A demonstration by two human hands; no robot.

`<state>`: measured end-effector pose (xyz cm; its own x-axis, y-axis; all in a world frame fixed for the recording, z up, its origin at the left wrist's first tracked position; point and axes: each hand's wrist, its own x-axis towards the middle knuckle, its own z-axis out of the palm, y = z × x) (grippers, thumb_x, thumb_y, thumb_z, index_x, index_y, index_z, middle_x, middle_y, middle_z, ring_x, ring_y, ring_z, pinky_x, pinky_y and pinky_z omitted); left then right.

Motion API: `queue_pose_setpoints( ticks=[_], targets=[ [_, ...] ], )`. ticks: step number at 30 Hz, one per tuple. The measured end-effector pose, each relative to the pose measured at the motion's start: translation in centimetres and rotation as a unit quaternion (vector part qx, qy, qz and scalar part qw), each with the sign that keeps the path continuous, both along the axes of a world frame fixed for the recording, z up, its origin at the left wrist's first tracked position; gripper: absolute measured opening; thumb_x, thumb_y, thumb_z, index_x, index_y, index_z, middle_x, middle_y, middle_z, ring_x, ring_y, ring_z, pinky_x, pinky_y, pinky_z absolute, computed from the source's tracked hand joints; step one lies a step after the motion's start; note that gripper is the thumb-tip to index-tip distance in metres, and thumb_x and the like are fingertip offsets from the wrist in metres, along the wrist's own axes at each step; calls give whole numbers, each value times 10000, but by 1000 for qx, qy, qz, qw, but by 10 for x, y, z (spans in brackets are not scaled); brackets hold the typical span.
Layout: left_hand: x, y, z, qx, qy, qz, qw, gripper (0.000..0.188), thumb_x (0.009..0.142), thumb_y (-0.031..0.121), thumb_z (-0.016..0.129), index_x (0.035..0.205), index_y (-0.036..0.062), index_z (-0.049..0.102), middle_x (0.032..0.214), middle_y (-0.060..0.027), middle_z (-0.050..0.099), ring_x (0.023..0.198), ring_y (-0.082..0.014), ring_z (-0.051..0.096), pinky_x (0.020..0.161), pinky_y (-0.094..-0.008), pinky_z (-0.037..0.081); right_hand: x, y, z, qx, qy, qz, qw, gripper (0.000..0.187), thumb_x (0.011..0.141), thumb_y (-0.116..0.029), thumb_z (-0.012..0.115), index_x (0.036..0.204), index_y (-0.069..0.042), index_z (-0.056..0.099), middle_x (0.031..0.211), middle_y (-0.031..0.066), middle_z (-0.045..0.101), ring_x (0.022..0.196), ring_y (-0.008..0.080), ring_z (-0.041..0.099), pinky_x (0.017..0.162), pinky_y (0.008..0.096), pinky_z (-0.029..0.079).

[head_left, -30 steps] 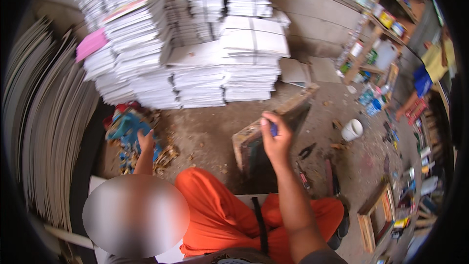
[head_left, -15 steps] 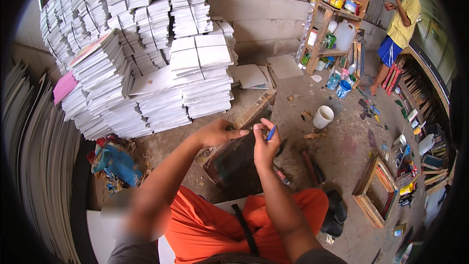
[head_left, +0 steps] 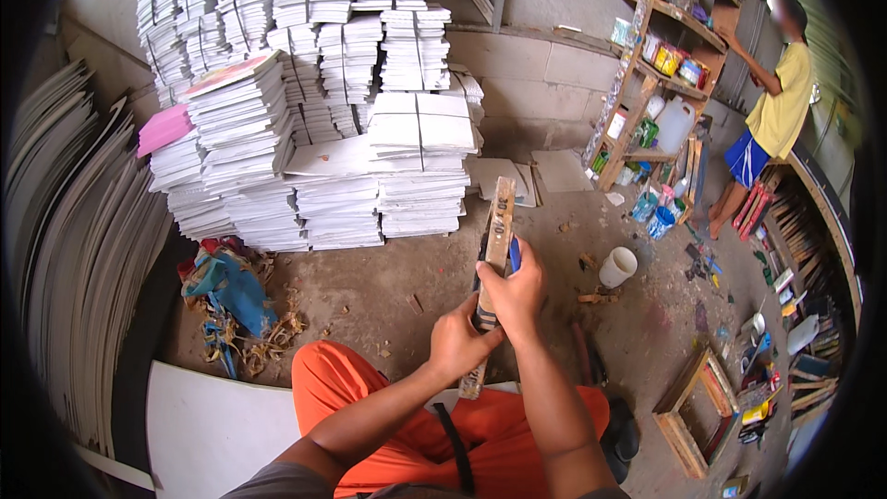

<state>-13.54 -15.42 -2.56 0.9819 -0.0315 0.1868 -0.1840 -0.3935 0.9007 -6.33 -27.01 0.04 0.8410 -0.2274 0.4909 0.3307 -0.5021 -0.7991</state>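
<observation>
A wooden screen frame (head_left: pixel 500 231) stands nearly edge-on above my lap, its narrow worn side with dark markings facing up. Near its lower part, my left hand (head_left: pixel 460 344) is closed around the edge. My right hand (head_left: pixel 514 294) grips the frame higher up, thumb across the wood. A slim blue pen-like tool (head_left: pixel 515 255) sticks up from between the right hand's fingers; its lower part is hidden. Most of the frame's flat face is turned out of sight.
Tall strapped stacks of white sheets (head_left: pixel 420 192) stand ahead left. Blue cloth (head_left: pixel 242 291) and scraps lie on the floor. A white bucket (head_left: pixel 618 267), another wooden frame (head_left: pixel 686 444) and a cluttered shelf (head_left: pixel 679 9) are on the right. A person in yellow (head_left: pixel 781 97) stands at far right.
The frame has gone from leaning face-on to edge-on and closer to my lap. My left hand has moved down and right along it, and the right hand now grips it too. The view has shifted.
</observation>
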Motion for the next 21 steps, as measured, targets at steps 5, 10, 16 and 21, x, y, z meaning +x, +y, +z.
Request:
queue_pose_setpoints(
  ticks=[5, 10, 16, 21],
  targets=[
    [28, 39, -13, -48, 28, -225, 973, 797, 862, 539, 780, 1298, -115, 648, 808, -193, 754, 731, -250, 745, 721, -394, 586, -8, -8, 2, 36, -16, 20, 999, 620, 763, -52, 830, 1327, 106, 628, 1208, 216, 728, 1112, 253, 714, 987, 363, 541],
    [116, 54, 11, -232, -163, -44, 958, 567, 1096, 471, 510, 1138, -53, 724, 930, -100, 731, 876, -155, 660, 861, -348, 525, -26, -8, -4, 62, 2, 63, 996, 604, 784, -29, 808, 1342, 105, 620, 1228, 210, 722, 1132, 234, 703, 999, 352, 530],
    [179, 25, 38, -280, -196, -108, 934, 754, 1136, 512, 266, 883, -21, 737, 765, -75, 674, 753, -179, 591, 744, -325, 465, -56, 5, 9, -80, -32, 87, 992, 581, 813, -89, 832, 1345, 44, 641, 1172, 200, 715, 1080, 282, 716, 965, 363, 536],
    [153, 30, 43, -303, -197, -109, 926, 791, 1129, 520, 216, 819, -20, 705, 701, -73, 636, 668, -171, 562, 677, -321, 449, -75, -10, 28, -71, 13, 108, 991, 198, 1039, -151, 587, 1190, -24, 585, 1072, 209, 694, 940, 416, 697, 787, 484, 539]
  ],
)
